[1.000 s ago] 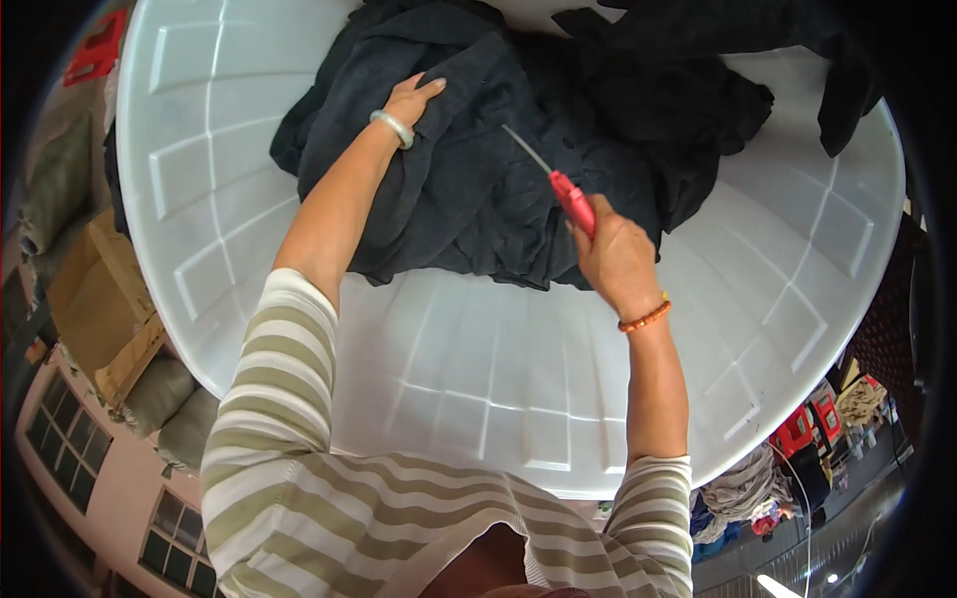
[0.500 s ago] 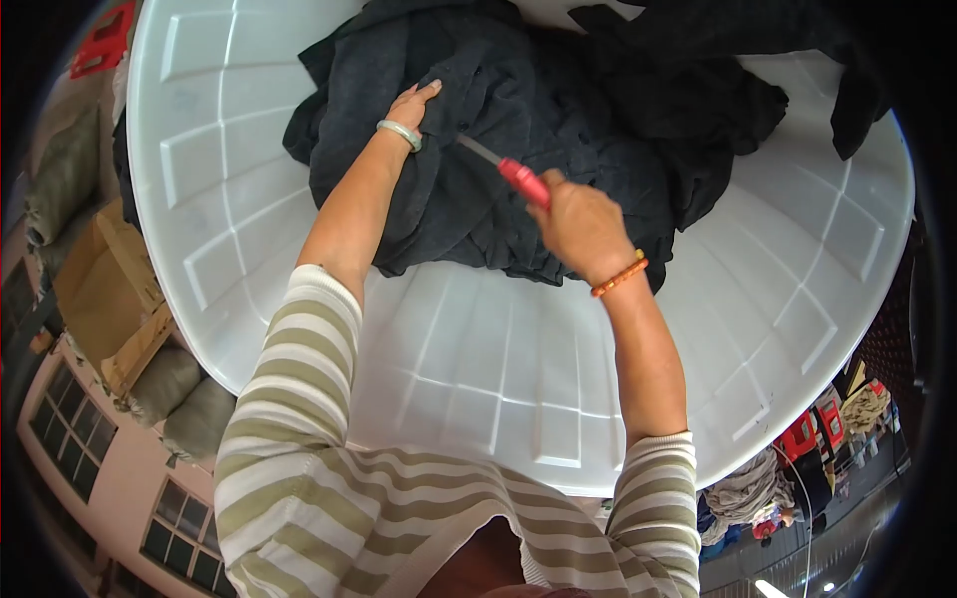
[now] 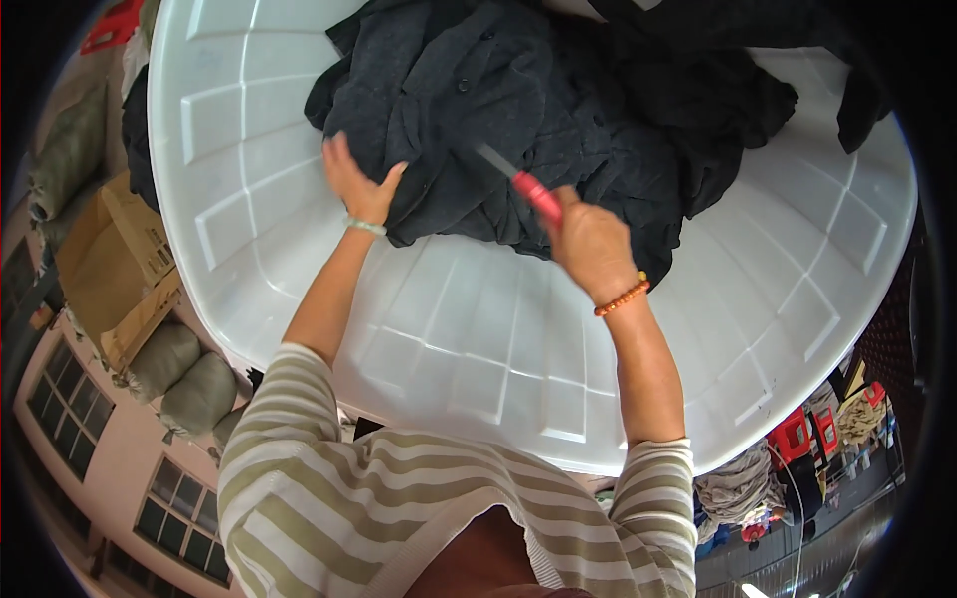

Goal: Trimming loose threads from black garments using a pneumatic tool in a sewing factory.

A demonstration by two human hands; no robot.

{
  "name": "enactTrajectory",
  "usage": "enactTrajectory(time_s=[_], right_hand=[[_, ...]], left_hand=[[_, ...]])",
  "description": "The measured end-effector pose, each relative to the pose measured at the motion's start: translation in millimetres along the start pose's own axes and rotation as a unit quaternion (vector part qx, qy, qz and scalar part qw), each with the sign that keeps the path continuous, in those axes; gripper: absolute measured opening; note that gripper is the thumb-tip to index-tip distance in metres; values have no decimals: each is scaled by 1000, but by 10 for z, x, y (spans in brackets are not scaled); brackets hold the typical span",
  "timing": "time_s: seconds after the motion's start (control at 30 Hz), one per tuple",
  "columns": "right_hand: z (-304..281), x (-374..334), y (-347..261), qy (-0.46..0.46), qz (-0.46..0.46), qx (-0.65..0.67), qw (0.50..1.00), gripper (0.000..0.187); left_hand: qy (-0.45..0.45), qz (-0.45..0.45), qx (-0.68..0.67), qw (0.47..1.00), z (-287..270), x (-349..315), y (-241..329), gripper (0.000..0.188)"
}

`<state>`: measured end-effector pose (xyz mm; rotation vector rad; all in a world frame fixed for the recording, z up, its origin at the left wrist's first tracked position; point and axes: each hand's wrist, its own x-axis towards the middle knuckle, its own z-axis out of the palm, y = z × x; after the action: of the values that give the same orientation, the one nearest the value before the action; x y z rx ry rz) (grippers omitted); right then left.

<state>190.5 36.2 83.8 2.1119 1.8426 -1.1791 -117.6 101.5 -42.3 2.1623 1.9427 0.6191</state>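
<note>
A dark, almost black button-front garment (image 3: 464,130) lies rumpled in a heap inside a large white plastic tub (image 3: 478,339). At the heap's near left edge is my left hand (image 3: 361,189), fingers and thumb spread apart, holding nothing; whether it touches the cloth I cannot tell. My right hand (image 3: 595,244) is closed round the red handle of a red-handled tool (image 3: 535,194). Its thin grey blade points up and left over the garment, blurred at the tip. Part of the handle is hidden in my fist.
More dark clothing (image 3: 688,60) is heaped at the far right and hangs over the tub's rim. Outside, on the left, stand an open cardboard box (image 3: 110,259) and stuffed sacks (image 3: 199,399). Grey cloth (image 3: 743,483) and red plastic items (image 3: 793,434) lie at the lower right.
My left hand has come off the middle of the garment and moved left and nearer, fingers spreading. The right hand with the tool has shifted slightly nearer and right.
</note>
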Motion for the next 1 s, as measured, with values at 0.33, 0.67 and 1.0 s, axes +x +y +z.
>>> enactTrajectory(time_s=[0.33,0.67,1.0], right_hand=[[328,-655,132,-14,-27,-20,999,21],[424,-1419,479,38,24,-9,999,19],[276,-1862,821,33,24,40,998,21]], left_hand=[[-369,-489,-363,702,277,-585,-1004,83],[-529,-421,-515,526,-1444,-124,859,60],[-499,-82,-571,647,-2722,2376,3315,38]])
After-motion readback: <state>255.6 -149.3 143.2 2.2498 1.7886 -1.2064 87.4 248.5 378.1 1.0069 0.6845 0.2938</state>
